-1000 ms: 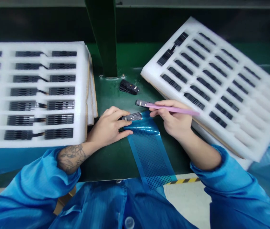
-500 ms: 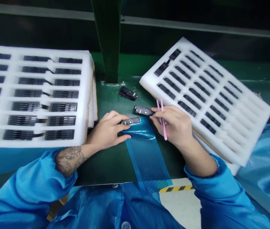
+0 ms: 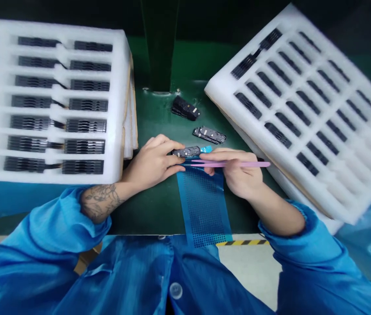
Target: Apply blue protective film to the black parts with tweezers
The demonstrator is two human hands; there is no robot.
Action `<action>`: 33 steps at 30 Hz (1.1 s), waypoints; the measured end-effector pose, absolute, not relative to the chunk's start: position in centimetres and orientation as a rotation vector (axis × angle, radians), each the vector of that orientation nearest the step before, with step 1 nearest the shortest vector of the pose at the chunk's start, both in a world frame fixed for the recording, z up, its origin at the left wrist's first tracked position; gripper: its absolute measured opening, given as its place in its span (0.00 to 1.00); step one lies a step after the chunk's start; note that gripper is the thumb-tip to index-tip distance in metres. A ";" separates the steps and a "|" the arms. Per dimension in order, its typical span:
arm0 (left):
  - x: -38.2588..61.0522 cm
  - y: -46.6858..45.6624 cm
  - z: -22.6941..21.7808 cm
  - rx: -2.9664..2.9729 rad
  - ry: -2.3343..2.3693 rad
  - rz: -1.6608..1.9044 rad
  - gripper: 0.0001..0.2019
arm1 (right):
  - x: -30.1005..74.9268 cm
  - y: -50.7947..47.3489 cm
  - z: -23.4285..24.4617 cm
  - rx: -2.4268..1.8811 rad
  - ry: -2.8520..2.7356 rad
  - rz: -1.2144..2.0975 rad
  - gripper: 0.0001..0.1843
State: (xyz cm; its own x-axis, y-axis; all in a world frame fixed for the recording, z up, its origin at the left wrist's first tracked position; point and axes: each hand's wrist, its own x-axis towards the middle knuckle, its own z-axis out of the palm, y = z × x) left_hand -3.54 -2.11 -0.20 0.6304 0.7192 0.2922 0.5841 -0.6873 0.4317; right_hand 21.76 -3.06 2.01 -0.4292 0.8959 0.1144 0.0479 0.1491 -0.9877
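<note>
My left hand point(image 3: 152, 162) pinches a small black electronic module point(image 3: 186, 152) against the mat, with the fingertips on its left end. My right hand point(image 3: 238, 173) holds pink tweezers point(image 3: 234, 164) lying level, their tips reaching toward that module. Just beyond the tips sits a small blue film piece point(image 3: 206, 149). A second black module point(image 3: 209, 134) lies on the mat above the hands. Under both hands runs a blue dotted film strip point(image 3: 203, 205), its upper end hidden by them.
A small stack of black modules point(image 3: 185, 108) lies farther up the green mat point(image 3: 152, 210). White foam trays holding rows of black parts stand to the left point(image 3: 119, 105) and tilted to the right point(image 3: 225, 87). A green post point(image 3: 159, 43) rises behind.
The tweezers have swung from upright to level. The loose module has shifted up and right, away from my right hand. A blue film piece now shows near the tweezer tips.
</note>
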 end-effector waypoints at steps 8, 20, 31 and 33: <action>-3.4 -2.2 -0.3 2.583 1.045 0.653 0.12 | 21.4 -2.1 1.7 -1.168 -1.572 1.507 0.13; -3.4 -2.2 0.0 2.551 1.070 0.596 0.12 | 20.8 -2.1 1.6 -1.249 -1.622 1.308 0.09; -3.4 -2.3 -0.2 2.565 1.062 0.625 0.11 | 20.8 -2.1 1.5 -1.229 -1.665 1.276 0.07; -3.5 -2.3 -0.2 2.565 1.061 0.623 0.11 | 20.8 -2.1 1.5 -1.222 -1.670 1.273 0.07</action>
State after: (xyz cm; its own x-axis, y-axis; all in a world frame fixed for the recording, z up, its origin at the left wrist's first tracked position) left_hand -3.47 -2.25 -0.21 0.6342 0.7217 0.2774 0.5935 -0.6844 0.4234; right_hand 20.79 -2.13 1.52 -0.3128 0.9497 -0.0136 0.2650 0.0735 -0.9614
